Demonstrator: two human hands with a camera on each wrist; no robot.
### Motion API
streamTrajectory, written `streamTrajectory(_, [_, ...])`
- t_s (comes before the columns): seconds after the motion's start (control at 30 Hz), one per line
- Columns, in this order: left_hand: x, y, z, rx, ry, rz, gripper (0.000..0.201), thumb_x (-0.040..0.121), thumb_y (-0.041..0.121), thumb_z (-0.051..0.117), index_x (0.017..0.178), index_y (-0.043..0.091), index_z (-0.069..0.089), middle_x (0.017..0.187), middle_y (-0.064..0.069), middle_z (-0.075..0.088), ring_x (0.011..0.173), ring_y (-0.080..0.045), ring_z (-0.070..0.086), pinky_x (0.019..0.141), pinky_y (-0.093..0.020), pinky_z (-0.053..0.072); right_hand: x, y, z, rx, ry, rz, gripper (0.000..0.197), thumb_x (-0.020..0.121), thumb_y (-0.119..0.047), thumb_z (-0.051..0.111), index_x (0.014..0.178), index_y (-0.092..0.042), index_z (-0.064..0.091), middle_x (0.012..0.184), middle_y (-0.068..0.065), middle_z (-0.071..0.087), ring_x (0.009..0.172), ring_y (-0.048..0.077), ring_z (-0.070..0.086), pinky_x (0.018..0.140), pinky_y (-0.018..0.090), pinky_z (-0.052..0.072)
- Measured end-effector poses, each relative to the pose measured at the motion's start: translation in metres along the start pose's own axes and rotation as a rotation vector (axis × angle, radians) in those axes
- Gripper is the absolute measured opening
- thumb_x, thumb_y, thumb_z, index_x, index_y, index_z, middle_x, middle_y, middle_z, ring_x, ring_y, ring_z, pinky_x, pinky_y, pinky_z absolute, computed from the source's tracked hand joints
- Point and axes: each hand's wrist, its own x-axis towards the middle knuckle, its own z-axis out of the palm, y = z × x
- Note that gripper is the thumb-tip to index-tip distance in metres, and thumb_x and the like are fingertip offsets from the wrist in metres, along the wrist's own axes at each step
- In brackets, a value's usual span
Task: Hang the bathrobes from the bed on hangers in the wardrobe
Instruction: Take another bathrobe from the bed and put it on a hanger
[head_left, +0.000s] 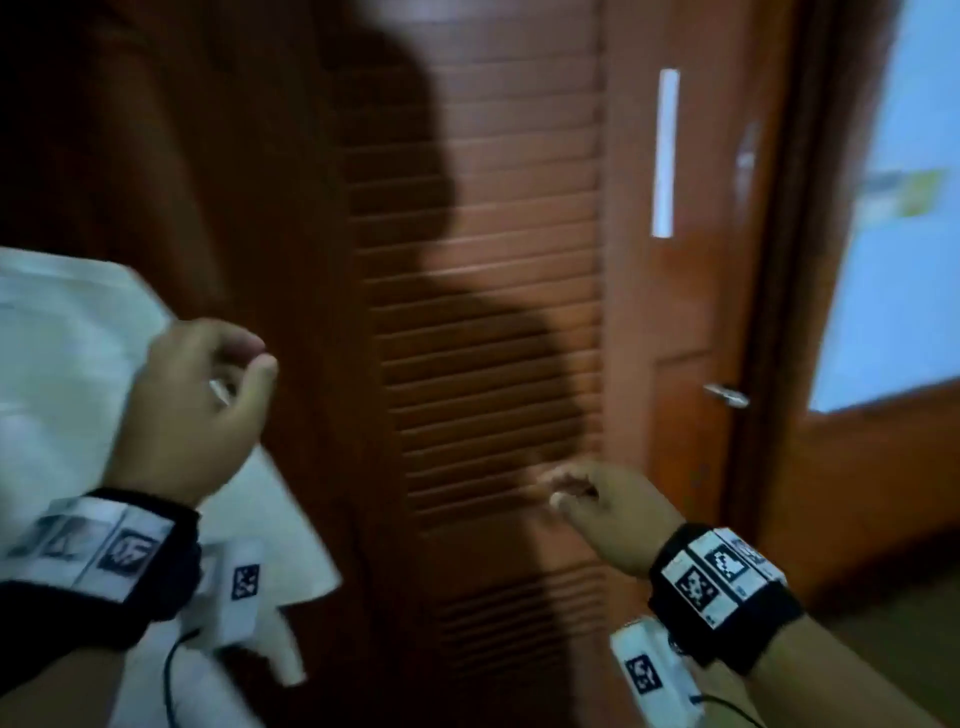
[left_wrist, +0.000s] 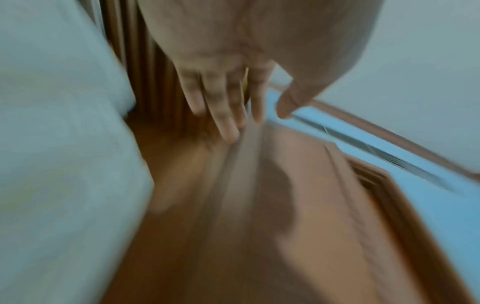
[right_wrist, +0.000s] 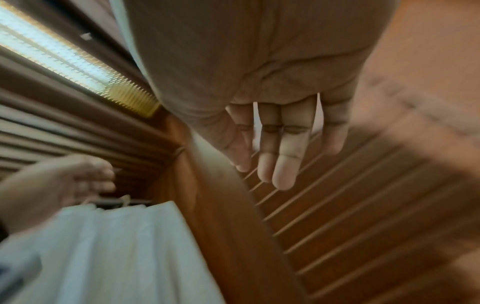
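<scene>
A white bathrobe (head_left: 62, 364) hangs at the left, behind my left hand (head_left: 249, 358). Its fingers are loosely bent and grip nothing that I can make out; a small metal tip (head_left: 221, 391) shows by the thumb. In the left wrist view the left hand (left_wrist: 233, 123) has straight fingers beside the robe (left_wrist: 64, 164). The right wrist view shows the robe (right_wrist: 116, 246) under a dark bar (right_wrist: 122, 202), with the left hand (right_wrist: 78, 179) above it. My right hand (head_left: 558, 488) is open, fingertips (right_wrist: 283, 174) close to the louvered wardrobe door (head_left: 493, 312); contact is unclear.
A brown room door with a lever handle (head_left: 727, 396) and a white vertical strip (head_left: 665, 156) stands right of the wardrobe. A bright pale panel (head_left: 883, 260) lies further right. The wardrobe door's edge (right_wrist: 221, 216) runs between the robe and the louvers (right_wrist: 337, 205).
</scene>
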Motion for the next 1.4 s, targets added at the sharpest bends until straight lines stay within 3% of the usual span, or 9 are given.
streamTrajectory(0.1, [-0.047,0.068,0.124,-0.195,-0.482,0.021,0.005,0.09,0.029,0.062,0.095,0.031,0.06,0.099,0.005,0.054,0.076,-0.005,0.059,0.063,-0.026,0.043,-0.1,0.087,-0.061,0.004,0.164,0.309,0.016,0.092,-0.028,0.059,0.096,-0.042,0.065,0.087,-0.017,0.068,0.084,0.0,0.064,0.074,0.018,0.049])
streamTrajectory(0.2, [-0.102,0.17,0.216,-0.349,-0.818,0.092,0.008,0.089,0.025,0.065,0.089,0.032,0.061,0.097,0.006,0.057,0.082,-0.014,0.062,0.069,-0.031,0.044,-0.218,0.153,-0.121,-0.049,0.319,0.581,0.016,0.091,-0.027,0.059,0.097,-0.04,0.066,0.092,-0.016,0.069,0.085,0.003,0.065,0.079,0.024,0.051])
streamTrajectory(0.37, [-0.199,0.398,0.3,-0.527,-1.179,0.431,0.007,0.09,0.03,0.062,0.083,0.033,0.061,0.094,0.008,0.064,0.083,-0.012,0.063,0.075,-0.032,0.05,-0.431,0.223,-0.203,-0.092,0.592,0.937,0.018,0.09,-0.024,0.059,0.095,-0.04,0.066,0.084,-0.01,0.071,0.078,0.008,0.068,0.076,0.031,0.055])
streamTrajectory(0.47, [-0.268,0.553,0.316,-0.624,-1.233,0.675,0.004,0.091,0.032,0.06,0.089,0.031,0.062,0.095,0.014,0.063,0.086,-0.01,0.06,0.079,-0.035,0.051,-0.561,0.241,-0.238,-0.086,0.715,1.145,0.015,0.091,-0.025,0.059,0.094,-0.039,0.064,0.077,-0.01,0.07,0.076,0.005,0.067,0.074,0.027,0.05])
streamTrajectory(0.57, [-0.349,0.696,0.303,-0.691,-1.316,0.847,0.005,0.094,0.034,0.057,0.093,0.031,0.06,0.092,0.014,0.06,0.079,-0.006,0.058,0.068,-0.028,0.049,-0.684,0.255,-0.264,-0.094,0.838,1.309,0.016,0.091,-0.023,0.059,0.099,-0.033,0.067,0.078,-0.01,0.07,0.078,0.008,0.067,0.076,0.027,0.048])
streamTrajectory(0.7, [-0.457,0.853,0.274,-0.784,-1.513,1.012,0.006,0.093,0.032,0.06,0.088,0.029,0.06,0.081,0.012,0.061,0.065,-0.004,0.059,0.054,-0.019,0.042,-0.829,0.261,-0.288,-0.07,0.942,1.499,0.017,0.091,-0.019,0.057,0.099,-0.03,0.068,0.086,-0.005,0.071,0.072,0.006,0.066,0.063,0.019,0.046])
streamTrajectory(0.83, [-0.541,0.982,0.245,-0.833,-1.621,1.201,0.009,0.094,0.032,0.059,0.091,0.024,0.062,0.08,0.012,0.059,0.07,-0.009,0.062,0.059,-0.024,0.042,-0.944,0.272,-0.319,-0.085,1.029,1.624,0.017,0.09,-0.022,0.058,0.099,-0.031,0.069,0.089,-0.004,0.069,0.082,0.015,0.068,0.078,0.033,0.055])
streamTrajectory(1.1, [-0.643,1.193,0.225,-0.922,-1.651,1.508,0.012,0.094,0.034,0.058,0.094,0.023,0.061,0.095,0.014,0.062,0.075,-0.011,0.064,0.074,-0.032,0.052,-1.08,0.319,-0.383,-0.066,1.21,1.762,0.015,0.09,-0.023,0.057,0.097,-0.031,0.069,0.085,-0.006,0.069,0.08,0.012,0.067,0.073,0.027,0.051])
streamTrajectory(1.4, [-0.741,1.422,0.198,-0.959,-1.537,1.891,0.008,0.094,0.032,0.057,0.093,0.025,0.061,0.103,0.005,0.065,0.079,-0.015,0.062,0.07,-0.027,0.044,-1.202,0.354,-0.448,-0.07,1.445,1.932,0.018,0.091,-0.023,0.056,0.101,-0.03,0.068,0.089,-0.004,0.07,0.082,0.015,0.066,0.076,0.031,0.054])
